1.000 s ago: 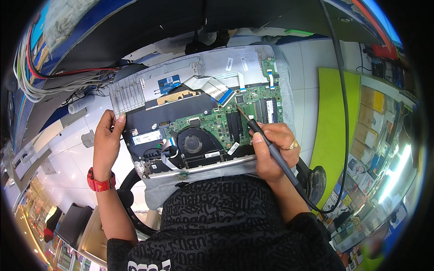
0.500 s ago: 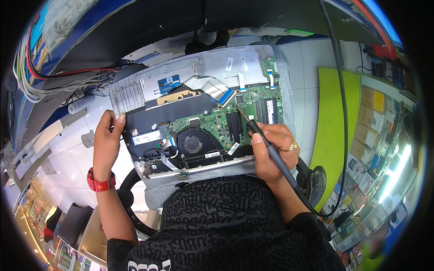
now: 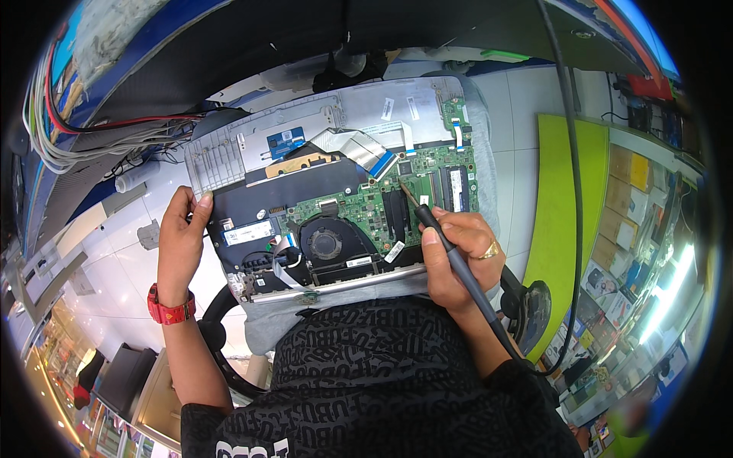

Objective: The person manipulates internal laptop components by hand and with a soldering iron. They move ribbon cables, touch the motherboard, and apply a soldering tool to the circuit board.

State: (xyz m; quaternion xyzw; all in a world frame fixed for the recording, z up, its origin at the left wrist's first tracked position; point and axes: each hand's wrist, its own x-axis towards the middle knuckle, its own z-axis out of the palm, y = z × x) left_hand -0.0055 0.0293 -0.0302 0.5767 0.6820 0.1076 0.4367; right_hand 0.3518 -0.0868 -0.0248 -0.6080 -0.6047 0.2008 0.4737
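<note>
An opened laptop base (image 3: 298,187) lies across my lap on a grey cloth, its insides facing up. My left hand (image 3: 185,217) grips its left edge, thumb on top. In my right hand (image 3: 464,256) is a soldering iron (image 3: 458,263), held like a pen, its tip at the green circuit board (image 3: 370,202) just below a wide ribbon cable (image 3: 359,149). Left of the tip sits a round black fan (image 3: 324,242). A memory module (image 3: 456,187) lies to the right of it, and a storage drive (image 3: 250,232) is near my left hand.
The iron's black cord (image 3: 576,229) runs up on the right, past a lime-green panel (image 3: 556,206) and a glass display case (image 3: 630,252). Bundled cables (image 3: 57,141) hang at the upper left. Black chair arms (image 3: 217,332) flank me, over white floor tiles (image 3: 114,282).
My right hand and the iron's handle have shifted very slightly left, while the tip stays at almost the same spot. The left hand and laptop base have not visibly moved.
</note>
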